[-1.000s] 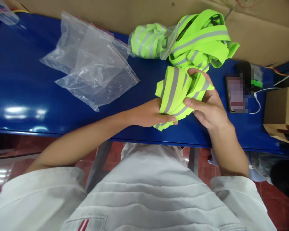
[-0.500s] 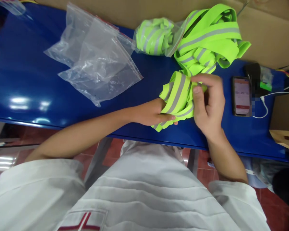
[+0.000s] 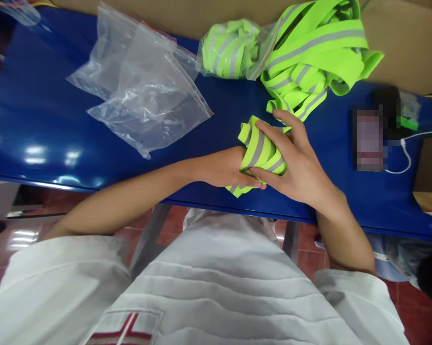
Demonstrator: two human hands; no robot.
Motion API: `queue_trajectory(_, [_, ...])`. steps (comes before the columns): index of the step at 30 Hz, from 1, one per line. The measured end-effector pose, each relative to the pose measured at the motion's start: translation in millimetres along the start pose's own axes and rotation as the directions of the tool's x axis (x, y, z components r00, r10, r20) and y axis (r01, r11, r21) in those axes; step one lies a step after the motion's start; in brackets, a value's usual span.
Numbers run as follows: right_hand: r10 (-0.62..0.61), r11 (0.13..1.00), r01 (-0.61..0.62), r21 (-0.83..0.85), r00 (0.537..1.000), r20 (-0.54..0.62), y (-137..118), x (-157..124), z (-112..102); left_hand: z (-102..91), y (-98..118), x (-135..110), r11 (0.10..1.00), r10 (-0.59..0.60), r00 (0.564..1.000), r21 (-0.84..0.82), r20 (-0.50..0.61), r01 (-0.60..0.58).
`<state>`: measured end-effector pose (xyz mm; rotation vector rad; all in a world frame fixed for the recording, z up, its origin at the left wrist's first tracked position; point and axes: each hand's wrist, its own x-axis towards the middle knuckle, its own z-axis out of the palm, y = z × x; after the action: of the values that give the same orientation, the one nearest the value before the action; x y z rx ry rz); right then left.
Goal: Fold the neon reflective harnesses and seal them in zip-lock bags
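A folded bundle of neon yellow-green reflective strap (image 3: 261, 151) with a grey stripe is held between both hands over the table's front part. My left hand (image 3: 226, 167) grips its left side, thumb in front, other fingers mostly hidden behind the folds. My right hand (image 3: 298, 160) is wrapped over the right side of the bundle, thumb low and fingers across the top. Just beyond lies a large loose heap of the same strap (image 3: 316, 48), one end of it hanging close to my right fingertips. Left of the heap is a clear zip bag with rolled strap inside (image 3: 230, 50).
Several clear zip bags (image 3: 147, 91) lie overlapping on the blue table (image 3: 32, 110) at left. At right are a phone (image 3: 369, 139), blurred out, a white cable (image 3: 406, 153) and a cardboard box (image 3: 431, 177). A brown cardboard surface (image 3: 399, 48) borders the back.
My right hand has gone from pinching the strap at the upper right to clasping the bundle, which looks more compact. My left hand stays in nearly the same place.
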<state>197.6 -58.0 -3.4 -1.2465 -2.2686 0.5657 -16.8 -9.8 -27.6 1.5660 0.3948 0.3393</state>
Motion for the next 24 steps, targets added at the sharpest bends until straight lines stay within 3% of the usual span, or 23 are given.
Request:
queue_trajectory(6, [0.044,0.997,-0.037,0.072,0.994,-0.102,-7,3,-2,0.2,6,3,0.984,-0.100,0.994,-0.142,0.041,0.105])
queue_trajectory(9, [0.126,0.975,-0.086,0.207,0.974,-0.189,-10,4,-11,-0.7,10,3,0.941,-0.225,0.974,-0.259,0.010,0.220])
queue_trajectory(11, [0.222,0.924,-0.133,0.359,0.950,-0.221,-9,3,-16,-2.4,12,2,0.939,-0.243,0.970,-0.248,0.007,0.237])
queue_trajectory(14, [0.350,0.752,-0.228,0.618,0.933,-0.081,-4,2,-16,-5.5,11,1,0.962,-0.188,0.979,-0.186,0.075,0.199])
queue_trajectory(17, [0.401,0.576,-0.354,0.737,0.908,0.123,0,5,-11,-8.0,8,0,0.963,-0.184,0.975,-0.178,0.124,0.204])
queue_trajectory(21, [0.460,0.501,-0.378,0.779,0.878,0.130,1,10,-10,-11.0,8,2,0.971,-0.237,0.971,-0.053,-0.040,0.235])
queue_trajectory(24, [0.462,0.454,-0.394,0.799,0.871,0.166,-1,10,-13,-11.6,9,1,0.988,-0.123,0.977,0.068,-0.174,0.137])
